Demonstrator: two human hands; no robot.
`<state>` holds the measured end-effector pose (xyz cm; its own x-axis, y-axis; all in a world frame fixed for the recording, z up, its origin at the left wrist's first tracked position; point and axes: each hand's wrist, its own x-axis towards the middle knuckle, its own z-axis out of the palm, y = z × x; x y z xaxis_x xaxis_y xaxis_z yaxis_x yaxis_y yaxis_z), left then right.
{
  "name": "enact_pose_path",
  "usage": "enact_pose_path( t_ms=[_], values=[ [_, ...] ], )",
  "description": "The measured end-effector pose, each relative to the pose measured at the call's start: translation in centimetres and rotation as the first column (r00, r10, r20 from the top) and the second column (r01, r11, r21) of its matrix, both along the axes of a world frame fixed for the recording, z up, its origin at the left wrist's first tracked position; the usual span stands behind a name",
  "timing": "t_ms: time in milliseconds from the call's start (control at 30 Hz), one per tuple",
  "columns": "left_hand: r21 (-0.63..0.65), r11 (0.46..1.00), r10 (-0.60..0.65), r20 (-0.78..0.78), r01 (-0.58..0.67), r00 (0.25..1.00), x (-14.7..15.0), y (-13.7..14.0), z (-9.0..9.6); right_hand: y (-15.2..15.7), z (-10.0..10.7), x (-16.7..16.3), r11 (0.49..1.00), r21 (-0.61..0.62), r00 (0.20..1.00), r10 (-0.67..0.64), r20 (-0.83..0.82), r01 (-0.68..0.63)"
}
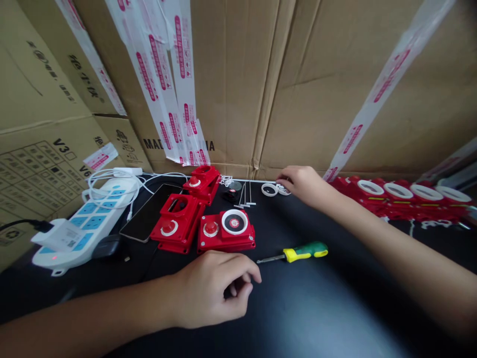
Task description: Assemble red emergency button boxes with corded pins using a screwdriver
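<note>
My right hand (301, 181) reaches to the back of the black table, its fingers bent down over small white parts beside a white ring (269, 190). Whether the fingertips pinch one of them is hidden. Closer to me, my left hand (219, 288) hovers loosely curled with nothing visible in it. Just behind it lies a red housing (225, 243) with a red knob and a white ring around a dark round centre. A green and yellow screwdriver (303, 252) rests to the right of that housing, tip pointing left.
Two more red housings (175, 233) stand at left near a phone (149, 214) and a white power strip (89, 219) with cables. Several thin metal rods (245, 196) lie at the back. A row of red units (406, 199) lines the right. Cardboard (238, 89) walls the rear.
</note>
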<state>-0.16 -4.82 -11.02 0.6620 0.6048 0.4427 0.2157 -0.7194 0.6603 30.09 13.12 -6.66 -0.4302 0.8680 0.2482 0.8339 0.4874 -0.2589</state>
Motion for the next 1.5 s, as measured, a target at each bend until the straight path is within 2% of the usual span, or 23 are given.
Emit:
enact_pose_path(
  t_ms=[100,167,267,367,433,500,633,733,800,867,967,1033,1100,1167,1267,1367,1500],
  values=[
    [0.149,0.988,-0.020,-0.041,0.026,0.999,-0.1,0.2,0.3,-2.5,0.8,1.0,0.999,0.038,0.999,-0.022,-0.039,0.023],
    [0.265,0.963,-0.033,-0.082,0.053,0.996,-0.3,0.5,0.5,-5.1,1.3,1.3,1.000,0.005,0.998,0.009,-0.057,-0.008],
    [0.456,0.889,0.004,-0.109,0.047,0.994,-0.9,0.8,1.3,-9.2,1.5,1.4,0.971,-0.168,0.986,0.164,-0.042,-0.169],
    [0.575,0.810,0.175,-0.047,-0.117,0.983,-1.6,1.2,2.6,-12.1,1.0,1.8,0.894,-0.372,0.965,0.260,-0.026,-0.251],
    [0.540,0.807,0.332,-0.077,-0.241,0.940,-1.8,1.6,3.2,-13.0,0.3,2.4,0.845,-0.469,0.959,0.283,-0.014,-0.256],
    [0.474,0.831,0.425,-0.201,-0.292,0.883,-1.9,2.2,3.4,-13.1,-0.3,3.1,0.835,-0.489,0.961,0.276,-0.024,-0.252],
    [0.388,0.872,0.454,-0.413,-0.299,0.789,-2.0,2.9,2.7,-12.6,-1.4,4.9,0.835,-0.477,0.961,0.235,-0.143,-0.275],
    [0.376,0.891,0.412,-0.430,-0.255,0.803,-2.0,2.8,2.3,-12.3,-1.8,5.7,0.850,-0.464,0.929,0.073,-0.364,-0.249],
    [0.349,0.921,0.315,-0.411,-0.171,0.856,-1.9,2.4,2.2,-12.5,-1.7,5.6,0.885,-0.430,0.821,-0.107,-0.560,-0.179],
    [0.306,0.946,0.226,-0.383,-0.108,0.896,-1.7,2.0,2.1,-12.8,-1.5,4.9,0.922,-0.372,0.637,-0.223,-0.738,-0.108],
    [0.226,0.970,0.162,-0.345,-0.086,0.925,-1.4,1.6,1.8,-13.5,-1.0,3.5,0.963,-0.270,0.348,-0.249,-0.904,-0.013],
    [0.178,0.983,0.109,-0.341,-0.050,0.934,-1.2,1.5,1.7,-14.0,-0.8,2.7,0.972,-0.231,0.245,-0.232,-0.941,0.033],
    [0.156,0.988,0.055,-0.350,0.000,0.935,-1.2,1.6,1.7,-14.5,-0.6,2.2,0.981,-0.186,0.239,-0.195,-0.951,0.058],
    [0.160,0.987,0.035,-0.356,0.024,0.934,-1.3,1.8,1.7,-14.9,-0.5,1.9,0.986,-0.153,0.279,-0.165,-0.946,0.062],
    [0.165,0.986,0.034,-0.363,0.029,0.931,-1.3,2.1,1.8,-15.3,-0.6,1.7,0.988,-0.151,0.320,-0.155,-0.935,0.039],
    [0.165,0.986,0.036,-0.369,0.027,0.929,-1.2,2.1,1.9,-15.5,-0.6,1.8,0.988,-0.151,0.320,-0.151,-0.935,0.023],
    [0.159,0.987,0.034,-0.368,0.027,0.929,-1.2,2.0,1.8,-14.7,-0.4,2.6,0.988,-0.134,0.337,-0.152,-0.929,0.075]
  ],
)
